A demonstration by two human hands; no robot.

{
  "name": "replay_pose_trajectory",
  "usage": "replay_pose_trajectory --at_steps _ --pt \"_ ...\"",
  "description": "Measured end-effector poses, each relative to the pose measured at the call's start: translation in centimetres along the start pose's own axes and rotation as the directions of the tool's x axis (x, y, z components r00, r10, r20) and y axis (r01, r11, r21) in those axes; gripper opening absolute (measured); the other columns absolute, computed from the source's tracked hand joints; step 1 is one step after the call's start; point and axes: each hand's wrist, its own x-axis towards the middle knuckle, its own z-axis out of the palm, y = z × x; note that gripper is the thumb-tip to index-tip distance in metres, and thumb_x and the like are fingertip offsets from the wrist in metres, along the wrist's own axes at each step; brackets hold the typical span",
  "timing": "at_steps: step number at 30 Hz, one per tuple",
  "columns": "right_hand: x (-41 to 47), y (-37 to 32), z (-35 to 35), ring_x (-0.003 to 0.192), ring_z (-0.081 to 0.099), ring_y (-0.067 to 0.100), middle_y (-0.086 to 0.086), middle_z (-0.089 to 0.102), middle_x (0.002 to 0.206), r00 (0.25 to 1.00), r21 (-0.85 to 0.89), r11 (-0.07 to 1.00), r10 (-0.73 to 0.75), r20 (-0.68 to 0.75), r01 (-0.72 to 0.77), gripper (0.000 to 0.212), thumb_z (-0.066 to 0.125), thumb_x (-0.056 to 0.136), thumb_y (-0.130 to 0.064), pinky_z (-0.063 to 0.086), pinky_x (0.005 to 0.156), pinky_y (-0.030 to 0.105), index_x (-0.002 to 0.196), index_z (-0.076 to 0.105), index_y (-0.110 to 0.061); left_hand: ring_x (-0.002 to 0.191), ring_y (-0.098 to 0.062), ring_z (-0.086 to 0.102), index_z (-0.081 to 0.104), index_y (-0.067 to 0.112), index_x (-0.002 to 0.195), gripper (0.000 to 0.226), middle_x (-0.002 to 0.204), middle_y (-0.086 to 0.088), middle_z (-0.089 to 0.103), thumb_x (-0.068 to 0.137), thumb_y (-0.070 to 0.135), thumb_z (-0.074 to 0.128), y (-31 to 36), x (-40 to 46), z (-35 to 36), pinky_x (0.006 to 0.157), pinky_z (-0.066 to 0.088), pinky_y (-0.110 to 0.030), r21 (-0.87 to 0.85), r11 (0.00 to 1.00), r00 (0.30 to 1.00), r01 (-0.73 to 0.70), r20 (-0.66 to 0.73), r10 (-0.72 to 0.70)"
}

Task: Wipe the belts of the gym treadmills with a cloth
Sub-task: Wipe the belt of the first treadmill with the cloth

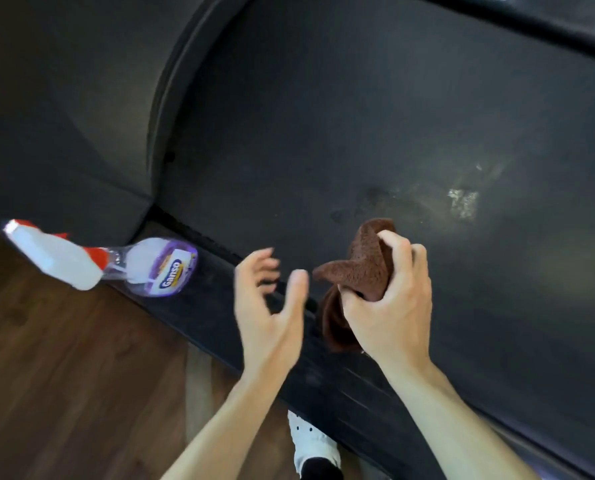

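A dark treadmill belt (375, 126) fills the upper right, with a damp, shiny patch (462, 202) to the right of the middle. My right hand (393, 303) grips a bunched brown cloth (365, 268) just above the belt's near edge. My left hand (271, 306) hovers beside the cloth with its fingers spread and relaxed, holding nothing. It is a little blurred.
A spray bottle (150, 268) with a white and red trigger head stands on the black side rail (226, 306) at the left. Wooden floor (64, 375) lies below the rail. A white shoe (313, 441) shows at the bottom edge. The dark motor cover (64, 98) is at upper left.
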Motion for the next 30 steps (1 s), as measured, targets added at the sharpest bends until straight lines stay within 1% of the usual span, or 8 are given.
replay_pose_trajectory --at_steps 4,8,12,15,18,21,25,30 --pt "0.4 1.7 -2.5 0.090 0.050 0.018 -0.006 0.041 0.115 0.996 -0.055 0.997 0.053 -0.074 -0.057 0.080 0.081 0.078 -0.028 0.051 0.083 0.051 0.146 0.040 -0.035 0.123 -0.008 0.060 0.054 0.025 0.141 0.075 0.130 0.014 0.063 0.077 0.051 0.085 5.2 0.3 4.8 0.101 0.051 -0.028 0.103 0.966 0.732 -0.238 0.672 0.109" --pt "0.5 2.9 -4.8 0.082 0.054 0.021 -0.006 0.027 0.113 0.978 -0.103 0.972 0.207 -0.041 -0.210 0.094 0.076 0.079 -0.032 0.056 0.076 0.052 0.156 0.024 -0.046 0.100 0.005 0.065 0.069 0.028 0.121 0.045 0.104 0.020 0.072 0.081 0.042 0.084 6.5 1.2 7.4 0.090 0.053 -0.018 0.186 0.945 0.593 -0.269 0.805 0.011" --pt "-0.2 4.6 -6.4 0.088 0.054 0.024 -0.007 0.019 0.109 0.954 -0.281 0.912 0.297 -0.047 -0.298 0.094 0.080 0.066 -0.066 0.056 0.072 0.040 0.145 0.037 -0.040 0.087 0.000 0.061 0.069 0.025 0.096 0.012 0.088 0.015 0.066 0.091 0.034 0.076 6.2 1.6 9.4 0.077 0.051 -0.018 0.219 0.877 0.525 -0.427 0.850 0.044" --pt "-0.3 6.3 -6.2 0.110 0.039 0.026 0.000 0.026 0.121 0.936 -0.390 0.850 0.322 -0.145 -0.353 0.111 0.079 0.056 -0.081 0.042 0.089 0.039 0.142 0.037 -0.025 0.080 -0.007 0.057 0.062 0.022 0.097 0.017 0.089 0.009 0.059 0.096 0.038 0.069 4.4 3.0 11.3 0.077 0.053 -0.030 0.268 0.780 0.528 -0.566 0.844 0.093" --pt "0.2 7.5 -5.0 0.135 0.020 0.030 0.013 0.024 0.146 0.892 -0.464 0.768 0.429 -0.139 -0.442 0.120 0.067 0.066 -0.087 0.021 0.119 0.058 0.153 0.024 -0.016 0.083 -0.016 0.057 0.056 0.018 0.122 0.030 0.114 0.000 0.050 0.098 0.030 0.068 1.6 5.3 12.3 0.087 0.054 -0.044 0.468 0.744 0.715 -0.477 0.699 0.018" --pt "0.5 7.8 -3.5 0.145 0.015 0.036 0.017 0.022 0.152 0.945 -0.464 0.825 0.312 -0.101 -0.322 0.100 0.067 0.084 -0.066 0.000 0.126 0.063 0.157 0.024 -0.013 0.109 -0.022 0.059 0.045 0.014 0.142 0.046 0.138 -0.005 0.042 0.101 0.023 0.062 -0.4 6.5 10.9 0.097 0.051 -0.046 0.552 0.695 0.821 -0.461 0.563 0.097" --pt "0.9 7.8 -1.2 0.156 0.009 0.043 0.028 0.015 0.162 0.963 -0.417 0.869 0.259 -0.071 -0.264 0.094 0.066 0.092 -0.052 0.000 0.128 0.056 0.161 0.020 -0.008 0.147 -0.027 0.034 0.031 0.013 0.156 0.062 0.163 -0.008 0.029 0.102 0.032 0.053 -3.1 6.5 7.1 0.120 0.031 -0.048 0.638 0.441 0.755 -0.631 0.637 0.156" --pt "3.8 7.8 2.0 0.156 -0.019 0.044 0.033 -0.017 0.166 0.842 -0.356 0.772 0.530 -0.098 -0.527 0.125 0.052 0.087 -0.080 -0.009 0.126 0.058 0.163 -0.008 -0.002 0.155 -0.030 0.017 0.019 0.013 0.162 0.074 0.170 -0.011 0.010 0.101 0.042 0.050 -6.4 7.0 3.5 0.127 0.014 -0.052 0.639 0.306 0.693 -0.706 0.712 0.113"
